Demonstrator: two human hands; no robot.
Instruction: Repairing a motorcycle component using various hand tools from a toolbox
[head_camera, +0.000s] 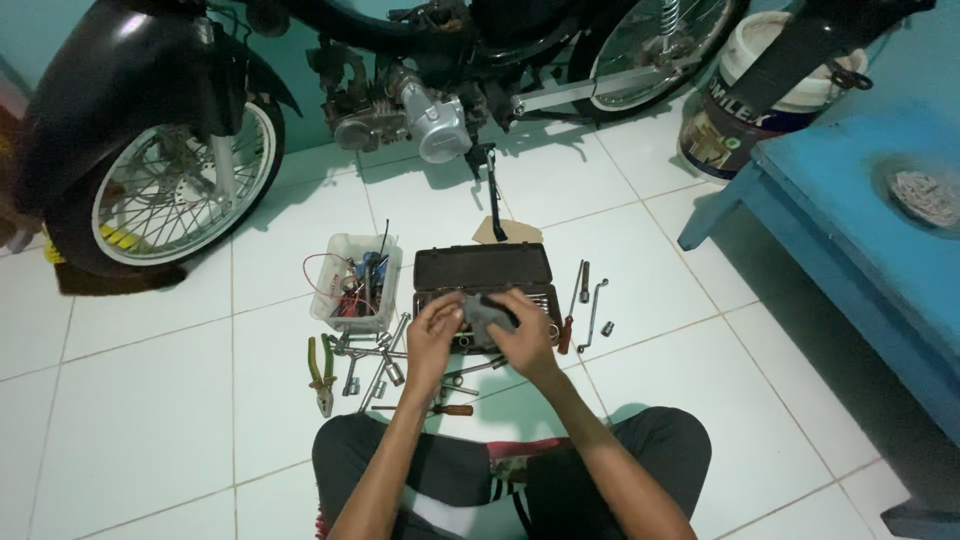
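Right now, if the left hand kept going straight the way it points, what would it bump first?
Probably the open dark plastic tool case, just beyond the left hand and its grey cloth; depth is unclear.

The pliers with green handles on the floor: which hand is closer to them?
Left. The left hand is just right of the pliers; the right hand is farther right, holding a grey cloth.

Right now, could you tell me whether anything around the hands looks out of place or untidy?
Yes: loose sockets and wrenches lie scattered on the tiled floor instead of inside the open tool case. Pliers and a screwdriver lie among them. Nothing looks spilled or broken.
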